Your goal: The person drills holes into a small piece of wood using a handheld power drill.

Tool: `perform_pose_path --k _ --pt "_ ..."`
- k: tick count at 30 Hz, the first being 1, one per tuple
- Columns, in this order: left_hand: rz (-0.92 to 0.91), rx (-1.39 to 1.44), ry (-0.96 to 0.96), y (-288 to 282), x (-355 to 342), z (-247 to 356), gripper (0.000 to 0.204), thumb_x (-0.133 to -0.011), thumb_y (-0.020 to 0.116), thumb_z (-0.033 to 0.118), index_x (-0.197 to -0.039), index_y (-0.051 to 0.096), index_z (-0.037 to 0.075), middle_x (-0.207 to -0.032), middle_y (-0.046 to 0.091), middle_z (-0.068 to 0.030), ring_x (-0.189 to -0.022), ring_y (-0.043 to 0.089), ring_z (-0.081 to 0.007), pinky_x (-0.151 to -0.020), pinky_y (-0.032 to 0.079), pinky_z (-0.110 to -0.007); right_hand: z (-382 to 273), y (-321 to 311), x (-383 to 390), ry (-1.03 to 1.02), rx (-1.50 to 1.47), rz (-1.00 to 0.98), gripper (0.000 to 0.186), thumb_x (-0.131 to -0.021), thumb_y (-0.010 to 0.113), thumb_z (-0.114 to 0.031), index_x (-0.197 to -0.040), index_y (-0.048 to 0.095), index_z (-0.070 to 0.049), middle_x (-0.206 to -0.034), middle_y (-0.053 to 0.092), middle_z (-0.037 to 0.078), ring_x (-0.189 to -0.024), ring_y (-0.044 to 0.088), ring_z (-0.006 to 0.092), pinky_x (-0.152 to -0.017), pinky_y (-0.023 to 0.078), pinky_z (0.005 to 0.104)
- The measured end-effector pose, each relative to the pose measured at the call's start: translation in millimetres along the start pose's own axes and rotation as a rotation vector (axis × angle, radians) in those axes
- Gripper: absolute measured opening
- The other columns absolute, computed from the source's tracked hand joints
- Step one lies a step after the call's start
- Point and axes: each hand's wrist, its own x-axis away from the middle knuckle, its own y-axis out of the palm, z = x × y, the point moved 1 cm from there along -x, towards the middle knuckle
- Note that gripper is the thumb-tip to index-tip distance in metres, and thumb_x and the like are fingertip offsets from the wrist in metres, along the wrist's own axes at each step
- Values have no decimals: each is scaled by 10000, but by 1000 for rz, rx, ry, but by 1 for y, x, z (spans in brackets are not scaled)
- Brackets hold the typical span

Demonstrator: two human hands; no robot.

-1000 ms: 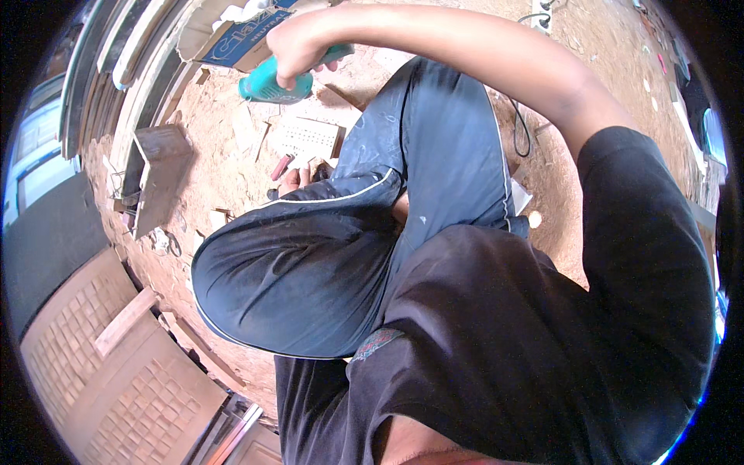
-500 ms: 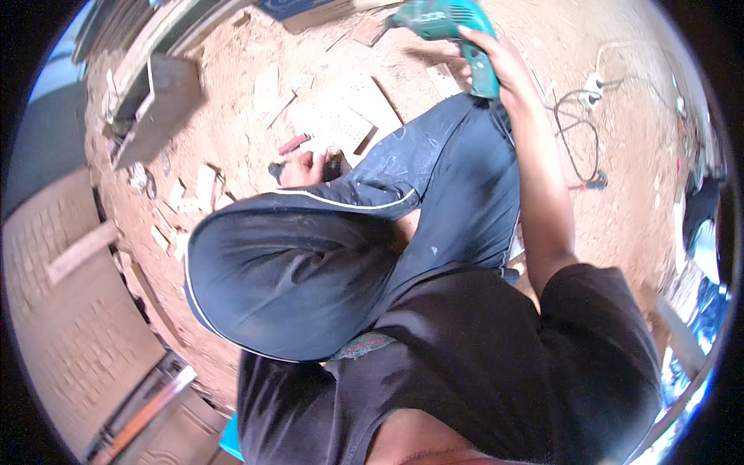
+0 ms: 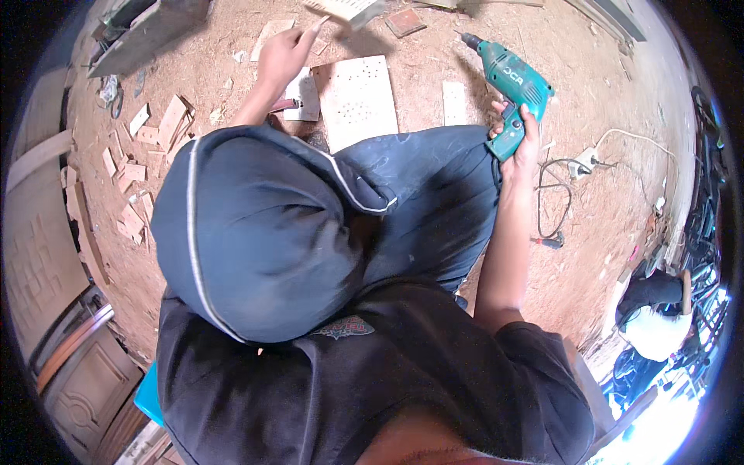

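My right hand grips the handle of a teal drill, its chuck angled up-left, beside my right knee. My left hand reaches toward the upper middle, fingers closed on the edge of a pale wooden piece lifted off the floor. Below and right of it lies a pale board dotted with holes. A small red tool sits by a narrower pale piece. Another pale strip lies left of the drill. My bent legs in dark trousers hide part of the floor.
Scattered offcuts lie at left, beside carved panels. A reddish block is at the top. A socket strip and looped cord lie right of the drill. A person is at the right edge, near bright clutter.
The drill swung from upper left to the right, now angled beside my knee. My left hand, earlier low by my leg, has risen and taken hold of a pale piece. The view has shifted.
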Motion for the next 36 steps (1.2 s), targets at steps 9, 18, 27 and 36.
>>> perform_pose_path --k 9,18,27,36 --pt "75 12 153 -17 139 -23 455 -956 632 429 -806 705 6 -695 664 -200 -649 674 -353 -584 485 -444 5 7 -2 16 -34 -78 403 -969 611 -298 -1171 561 47 -1066 699 246 -588 625 198 -528 522 340" --pt "-253 -237 -22 10 110 -9 538 -958 587 511 -841 721 4 -715 664 -230 -680 673 -405 -619 506 -483 5 3 -1 -11 -16 -91 384 -1003 558 -319 -1186 565 19 -1077 692 222 -612 608 183 -575 517 342" --pt "125 -43 -122 12 43 -5 569 -978 558 511 -852 716 -21 -695 677 -213 -628 679 -345 -596 504 -458 8 -5 0 -15 23 -60 389 -984 578 -318 -1174 570 21 -1057 692 206 -648 604 188 -577 510 334" --pt "-163 -13 -213 3 141 -37 493 -961 590 495 -928 734 24 -705 675 -185 -673 684 -361 -627 502 -454 7 8 2 -41 -45 -89 367 -980 574 -300 -1176 575 10 -1045 702 201 -605 631 204 -546 513 343"
